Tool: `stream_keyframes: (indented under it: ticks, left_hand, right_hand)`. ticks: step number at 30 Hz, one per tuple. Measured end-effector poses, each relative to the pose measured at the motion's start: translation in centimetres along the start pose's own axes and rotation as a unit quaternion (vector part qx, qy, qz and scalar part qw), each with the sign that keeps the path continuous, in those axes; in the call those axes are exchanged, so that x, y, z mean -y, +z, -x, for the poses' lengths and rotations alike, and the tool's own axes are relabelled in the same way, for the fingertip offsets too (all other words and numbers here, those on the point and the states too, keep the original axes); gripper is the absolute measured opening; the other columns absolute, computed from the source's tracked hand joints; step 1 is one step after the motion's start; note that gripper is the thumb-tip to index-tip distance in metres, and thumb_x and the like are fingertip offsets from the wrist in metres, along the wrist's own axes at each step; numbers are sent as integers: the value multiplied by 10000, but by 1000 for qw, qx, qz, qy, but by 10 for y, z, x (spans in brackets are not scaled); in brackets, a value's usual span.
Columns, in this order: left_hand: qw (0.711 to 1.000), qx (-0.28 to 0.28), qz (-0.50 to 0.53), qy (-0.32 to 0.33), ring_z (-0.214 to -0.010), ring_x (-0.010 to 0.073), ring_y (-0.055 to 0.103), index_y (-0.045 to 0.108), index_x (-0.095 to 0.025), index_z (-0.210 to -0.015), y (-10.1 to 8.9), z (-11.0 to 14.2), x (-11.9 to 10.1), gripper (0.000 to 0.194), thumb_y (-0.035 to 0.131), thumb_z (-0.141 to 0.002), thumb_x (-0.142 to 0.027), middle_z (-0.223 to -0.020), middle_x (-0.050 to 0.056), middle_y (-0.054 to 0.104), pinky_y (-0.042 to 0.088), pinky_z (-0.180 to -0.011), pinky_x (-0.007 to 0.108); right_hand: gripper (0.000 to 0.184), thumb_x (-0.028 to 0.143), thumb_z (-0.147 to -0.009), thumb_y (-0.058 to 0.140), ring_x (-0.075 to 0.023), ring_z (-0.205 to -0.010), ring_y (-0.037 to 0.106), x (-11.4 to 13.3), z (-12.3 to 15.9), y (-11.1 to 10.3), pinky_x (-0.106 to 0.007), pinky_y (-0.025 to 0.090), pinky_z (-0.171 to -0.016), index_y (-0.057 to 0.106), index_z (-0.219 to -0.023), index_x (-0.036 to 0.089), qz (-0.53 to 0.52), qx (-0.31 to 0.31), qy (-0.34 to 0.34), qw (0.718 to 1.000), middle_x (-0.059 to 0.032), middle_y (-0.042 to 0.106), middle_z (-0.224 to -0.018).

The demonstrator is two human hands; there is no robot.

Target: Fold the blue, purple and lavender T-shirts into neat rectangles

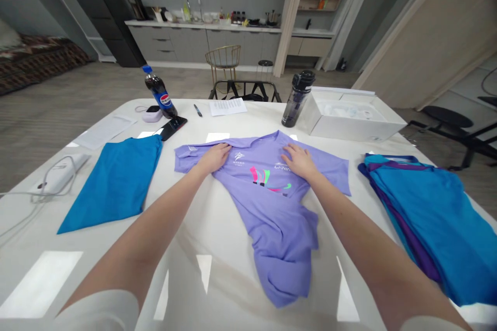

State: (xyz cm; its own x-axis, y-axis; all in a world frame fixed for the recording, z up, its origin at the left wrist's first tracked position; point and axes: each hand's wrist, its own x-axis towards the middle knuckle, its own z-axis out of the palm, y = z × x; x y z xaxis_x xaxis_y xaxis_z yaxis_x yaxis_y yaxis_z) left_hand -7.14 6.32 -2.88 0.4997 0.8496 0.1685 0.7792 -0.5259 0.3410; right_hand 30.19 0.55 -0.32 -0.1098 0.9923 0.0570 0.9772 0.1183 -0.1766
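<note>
- The lilac T-shirt (272, 217) lies print side up in the middle of the frame on the white surface (186, 232), its shoulders spread, its lower part bunched and twisted toward the bottom.
- The left hand (217, 158) lies open on the shirt's upper left; whether cloth is pinched beneath its fingers cannot be told.
- The right hand (298, 160) is open, fingers spread over the chest lettering.
- Pressing only the shoulders could leave the bunched body creased, since neither hand touches the hem.
- Uneven pressure or pull might skew the shirt, as the body already slants.
- At the left, the forearm passes close to the blue folded garment (120, 181); a sideways sweep could ruffle it.
- Upper left, the cola bottle (158, 93) could topple if knocked by a wide reach.
- Far right, the garment stack (435, 212) sits near the edge; a bump might make it slide.
</note>
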Motion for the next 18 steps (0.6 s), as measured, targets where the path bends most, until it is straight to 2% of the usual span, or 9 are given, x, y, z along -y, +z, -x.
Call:
stream_keyframes:
  ticks: [2, 4, 7, 9, 12, 15, 18]
  left_hand:
    - [1000, 2, -11, -19, -1470, 243, 416, 538, -243, -1479, 1, -16, 7, 496, 416, -1005, -321, -1572, 88, 486, 293, -1243, 442]
    - [996, -1, -29, -82, -1513, 291, 347, 478, -263, -1528, 4, -32, 16, 529, 420, -1018, -392, -1621, 99, 416, 260, -1240, 533]
    - [984, -2, -49, -173, -1533, 356, 294, 455, -285, -1543, 12, -53, 31, 562, 377, -1027, -495, -1645, 108, 371, 191, -1215, 667]
    - [979, -10, -51, -198, -1544, 356, 269, 451, -305, -1544, 18, -64, 40, 573, 351, -1026, -531, -1655, 94, 354, 130, -1216, 696]
    - [979, -36, -25, -199, -1557, 343, 238, 461, -297, -1539, 22, -74, 51, 591, 374, -1014, -554, -1667, 91, 328, 94, -1241, 661]
    - [981, -87, 41, -170, -1565, 310, 228, 474, -237, -1532, 15, -70, 60, 571, 351, -1033, -485, -1670, 109, 317, 134, -1265, 587]
    - [977, -142, 90, -129, -1551, 269, 281, 514, -218, -1498, 1, -48, 67, 524, 377, -1025, -399, -1638, 99, 386, 192, -1276, 507]
  right_hand:
    - [564, 544, -1056, 292, -334, -1515, 269, 2, -17, 9, -696, 208, -1174, 450, -1534, 292, -5, 42, 24, 999, -77, 330, -1663]
    - [613, 610, -1046, 252, -352, -1544, 198, -2, -30, 16, -762, 149, -1153, 373, -1583, 341, -4, 73, 39, 997, -50, 252, -1696]
    - [659, 676, -1021, 250, -364, -1560, 143, -7, -41, 24, -776, 92, -1153, 320, -1606, 381, 11, 74, 31, 997, -30, 207, -1709]
    - [672, 691, -1012, 256, -370, -1563, 128, -9, -46, 29, -768, 84, -1162, 313, -1609, 387, 13, 63, 24, 998, -24, 202, -1710]
    - [698, 714, -999, 278, -376, -1565, 116, -10, -53, 34, -763, 46, -1172, 321, -1609, 379, 1, 52, 17, 998, -12, 204, -1708]
    - [717, 724, -985, 327, -368, -1566, 133, -15, -61, 30, -731, 32, -1199, 346, -1604, 362, -44, 47, 17, 998, -7, 232, -1699]
    - [671, 635, -1037, 250, -294, -1552, 231, -32, -58, 17, -591, 170, -1248, 366, -1600, 289, -137, -26, 35, 990, -48, 291, -1681]
